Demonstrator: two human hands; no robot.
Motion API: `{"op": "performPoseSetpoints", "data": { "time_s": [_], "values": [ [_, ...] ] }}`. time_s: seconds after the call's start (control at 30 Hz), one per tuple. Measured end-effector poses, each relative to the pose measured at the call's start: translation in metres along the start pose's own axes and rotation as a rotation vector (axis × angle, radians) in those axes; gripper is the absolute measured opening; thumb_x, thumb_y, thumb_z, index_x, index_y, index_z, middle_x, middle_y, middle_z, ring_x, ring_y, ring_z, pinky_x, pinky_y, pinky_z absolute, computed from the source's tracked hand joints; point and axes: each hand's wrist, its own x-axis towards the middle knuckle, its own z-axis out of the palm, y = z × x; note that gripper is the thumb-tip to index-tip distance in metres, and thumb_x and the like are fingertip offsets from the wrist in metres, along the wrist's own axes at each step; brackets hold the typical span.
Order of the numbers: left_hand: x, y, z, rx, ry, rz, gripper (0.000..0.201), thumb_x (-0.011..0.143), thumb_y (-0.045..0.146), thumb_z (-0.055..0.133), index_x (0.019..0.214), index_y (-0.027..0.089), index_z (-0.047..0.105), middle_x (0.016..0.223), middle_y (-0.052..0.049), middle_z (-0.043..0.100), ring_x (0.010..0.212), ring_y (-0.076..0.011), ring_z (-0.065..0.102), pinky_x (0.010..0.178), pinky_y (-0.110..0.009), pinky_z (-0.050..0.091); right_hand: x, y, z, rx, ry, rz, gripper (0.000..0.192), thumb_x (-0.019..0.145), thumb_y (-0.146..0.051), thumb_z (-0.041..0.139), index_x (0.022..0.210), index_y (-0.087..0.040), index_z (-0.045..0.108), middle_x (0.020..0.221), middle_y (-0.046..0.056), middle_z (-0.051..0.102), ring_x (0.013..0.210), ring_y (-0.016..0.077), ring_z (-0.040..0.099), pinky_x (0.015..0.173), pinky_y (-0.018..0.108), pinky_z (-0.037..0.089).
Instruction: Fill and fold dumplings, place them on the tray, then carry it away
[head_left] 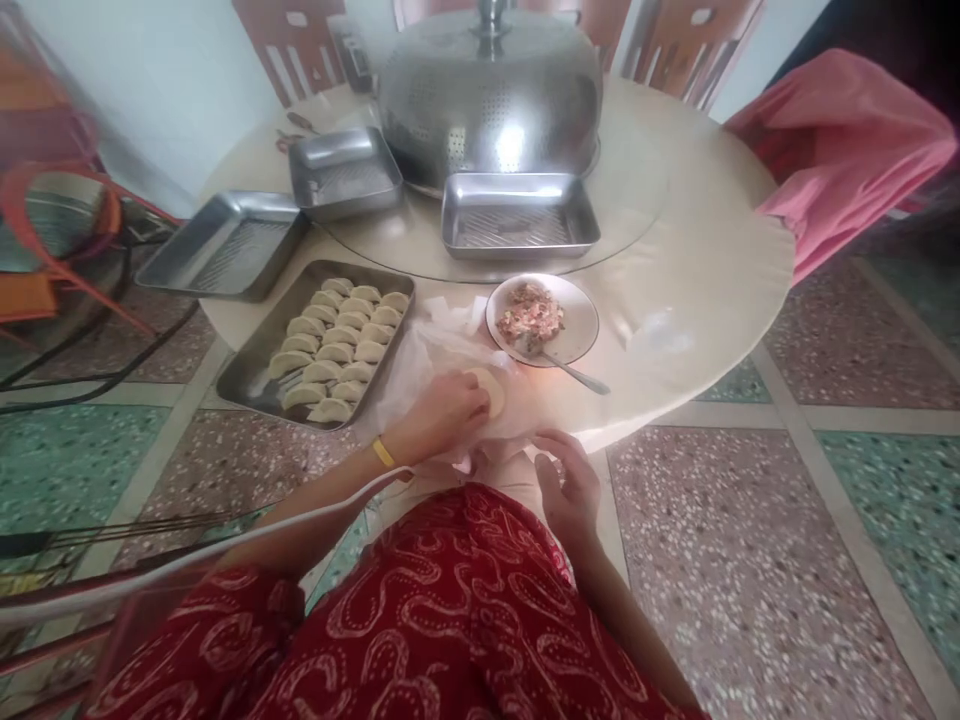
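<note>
A round, cream-coloured table (697,250) stands on a terrazzo floor of speckled pink and green squares, seen from above by a seated person in red patterned clothing.

At the far left edge of the table lies an empty steel tray (225,245). Just in front of it, a larger tray of folded dumplings (337,345) holds several neat rows of pale, crescent-shaped pieces. Behind these sits a second empty steel tray (345,172).

The left hand (442,415), with a yellow band at the wrist, reaches onto a sheet of thin clear plastic (409,370) at the near edge of the table. Its fingers are curled loosely, the fingertips pressing on a round dumpling wrapper (495,392) that lies flat on the plastic, just right of the dumpling tray. The wrapper is touched, not lifted.

In the middle of the table, further back, a large perforated steel dome cover (491,95) stands, with a third empty steel tray (520,215) in front of it. Nearer the person, a white plate of minced filling (541,318) sits just beyond the wrapper, with a metal spoon (566,368) resting in it, handle pointing right.

The right hand (570,490) hovers below the table edge, open and relaxed, fingers slightly bent, holding nothing.

At the far right, pink cloth (840,150) is draped over a chair. No writing or labels can be read anywhere.
</note>
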Motion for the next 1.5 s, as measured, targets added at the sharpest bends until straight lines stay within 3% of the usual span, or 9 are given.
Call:
{"op": "performPoseSetpoints", "data": {
  "time_s": [0.2, 0.4, 0.63, 0.87, 1.0, 1.2, 1.37, 1.5],
  "values": [
    [0.0, -0.001, 0.004, -0.021, 0.047, -0.014, 0.023, 0.091, 0.022, 0.052, 0.08, 0.015, 0.071, 0.088, -0.008, 0.066, 0.085, -0.0192, 0.058, 0.076, -0.032, 0.042, 0.0, -0.002, 0.003, -0.002, -0.029, 0.003, 0.019, 0.091, -0.015, 0.054, 0.104, -0.023, 0.066, 0.107, 0.008, 0.067, 0.099, 0.0191, 0.066, 0.074, 0.034, 0.058],
    [-0.002, -0.003, 0.009, -0.046, 0.09, 0.0, 0.023, 0.09, 0.023, 0.052, 0.079, 0.015, 0.07, 0.09, -0.008, 0.066, 0.085, -0.0197, 0.057, 0.076, -0.033, 0.042, 0.007, -0.007, 0.008, -0.069, -0.048, -0.042, 0.018, 0.09, -0.016, 0.054, 0.102, -0.022, 0.067, 0.105, 0.008, 0.067, 0.098, 0.0199, 0.065, 0.079, 0.037, 0.057],
    [0.008, -0.015, -0.007, -0.066, 0.099, 0.025, 0.025, 0.088, 0.016, 0.048, 0.075, 0.013, 0.068, 0.082, -0.008, 0.065, 0.079, -0.0181, 0.056, 0.077, -0.032, 0.044, 0.036, 0.002, 0.024, -0.26, -0.03, -0.287, 0.022, 0.089, -0.017, 0.054, 0.102, -0.024, 0.07, 0.101, 0.01, 0.067, 0.094, 0.0228, 0.063, 0.08, 0.04, 0.056],
    [0.01, -0.017, -0.029, -0.051, 0.101, 0.01, 0.027, 0.089, 0.017, 0.046, 0.075, 0.012, 0.068, 0.077, -0.008, 0.065, 0.075, -0.018, 0.057, 0.075, -0.032, 0.045, 0.077, 0.007, 0.041, -0.446, -0.262, -0.32, 0.027, 0.092, -0.021, 0.049, 0.111, -0.023, 0.068, 0.112, 0.013, 0.064, 0.096, 0.0262, 0.057, 0.085, 0.044, 0.052],
    [0.004, -0.015, -0.03, -0.08, 0.097, 0.009, 0.026, 0.09, 0.017, 0.047, 0.076, 0.012, 0.068, 0.081, -0.008, 0.065, 0.078, -0.0177, 0.058, 0.075, -0.03, 0.045, 0.088, 0.007, 0.046, -0.454, -0.353, -0.366, 0.022, 0.092, -0.02, 0.051, 0.1, -0.023, 0.071, 0.113, 0.012, 0.063, 0.1, 0.026, 0.056, 0.087, 0.042, 0.051],
    [-0.012, -0.023, -0.018, -0.246, 0.3, -0.013, 0.027, 0.096, 0.027, 0.046, 0.095, 0.012, 0.069, 0.087, -0.008, 0.064, 0.088, -0.02, 0.059, 0.08, -0.032, 0.046, 0.101, 0.007, 0.046, -0.387, -0.293, -0.366, 0.023, 0.093, -0.022, 0.05, 0.085, -0.022, 0.072, 0.102, 0.01, 0.066, 0.094, 0.0233, 0.06, 0.085, 0.041, 0.051],
    [-0.017, -0.028, -0.007, -0.21, 0.362, -0.064, 0.026, 0.095, 0.026, 0.048, 0.085, 0.013, 0.068, 0.083, -0.008, 0.064, 0.084, -0.0205, 0.058, 0.077, -0.033, 0.046, 0.118, 0.001, 0.044, -0.321, -0.296, -0.34, 0.02, 0.092, -0.024, 0.054, 0.086, -0.02, 0.072, 0.104, 0.011, 0.067, 0.099, 0.0254, 0.061, 0.088, 0.044, 0.052],
    [-0.016, -0.027, -0.016, -0.255, 0.493, -0.102, 0.029, 0.096, 0.027, 0.044, 0.087, 0.014, 0.068, 0.087, -0.008, 0.066, 0.087, -0.0211, 0.059, 0.08, -0.035, 0.047, 0.128, -0.016, 0.038, -0.262, -0.337, -0.343, 0.016, 0.091, -0.027, 0.058, 0.088, -0.021, 0.072, 0.112, 0.011, 0.066, 0.105, 0.0262, 0.06, 0.092, 0.049, 0.051]
  ]
}}
